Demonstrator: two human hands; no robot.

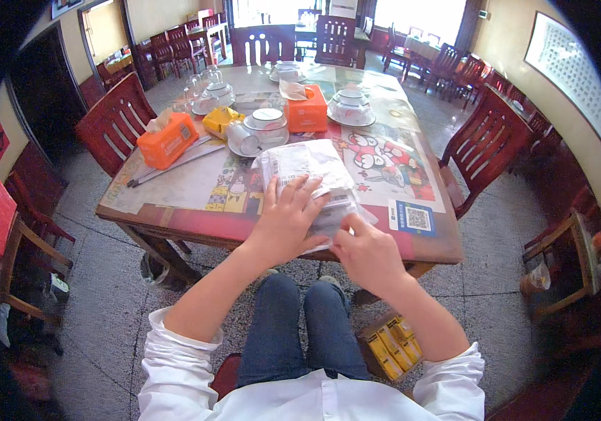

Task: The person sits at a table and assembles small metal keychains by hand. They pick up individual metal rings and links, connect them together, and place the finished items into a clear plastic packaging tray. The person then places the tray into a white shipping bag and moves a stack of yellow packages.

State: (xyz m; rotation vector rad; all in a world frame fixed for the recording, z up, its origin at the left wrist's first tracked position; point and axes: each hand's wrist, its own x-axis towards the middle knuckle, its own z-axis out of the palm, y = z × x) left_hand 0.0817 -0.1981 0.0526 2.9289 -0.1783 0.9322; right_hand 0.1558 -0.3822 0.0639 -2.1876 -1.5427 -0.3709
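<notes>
A white plastic mailing bag (311, 160) with a printed label lies at the near edge of the table, right in front of me. My left hand (288, 214) rests flat on it, fingers spread over the label side. At the bag's near right corner, my right hand (365, 245) has its fingers pinched together on the plastic edge. The bag's underside and whatever is inside it are hidden.
Beyond the bag stand an orange tissue box (306, 109), a second orange tissue box (168, 141), a yellow packet (222, 122) and stacked white dishes (266, 125). A printed code card (412, 219) lies right. A carton of yellow boxes (393, 345) sits on the floor.
</notes>
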